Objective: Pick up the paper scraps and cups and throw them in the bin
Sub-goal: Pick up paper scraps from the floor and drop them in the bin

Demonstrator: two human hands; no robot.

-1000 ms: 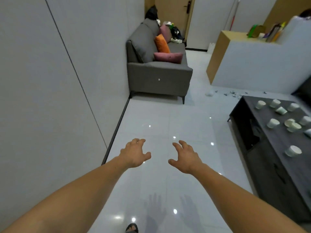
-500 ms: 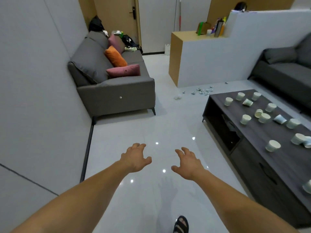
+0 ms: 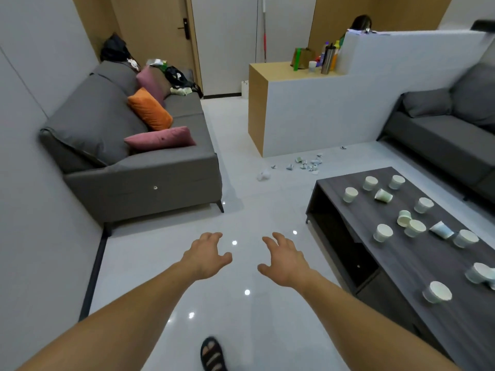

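**Cups [image 3: 384, 232] strewn on the table [image 3: 434, 266], scraps [image 3: 308, 164] on the floor [image 3: 241, 215]**

The cups are scattered along the dark table at 3 o'clock from the hands. Most stand on end, long axis vertical; whether mouth up or mouth down cannot be told. Three are tipped over. A green cup [image 3: 383, 196] near the far end lies on its side, its axis running roughly 10 to 4 o'clock. A blue cup [image 3: 442, 230] also lies on its side, axis about 9 to 3 o'clock, looking narrower toward 9. A third tipped cup [image 3: 404, 218] rests against a standing one, touching it. The table's long axis runs from 5 o'clock close by to 11 o'clock farther off.

The scraps lie at 1 o'clock, past the table's far end and near the foot of a white counter [image 3: 321, 116]. They form a loose cluster strung out from 9 to 3 o'clock. A crumpled white piece [image 3: 263, 174] sits apart at the 9 o'clock end.

The left hand [image 3: 205, 257] and right hand [image 3: 285, 263] reach out side by side above the floor, palms down. Their fingers are spread and slightly bent, and they grip and touch nothing. Both are well apart from cups and scraps.

A grey sofa [image 3: 134, 162] with cushions stands at 10 o'clock, and a second sofa [image 3: 442, 135] at 2 o'clock. A sandalled foot [image 3: 211, 353] shows at 6 o'clock.
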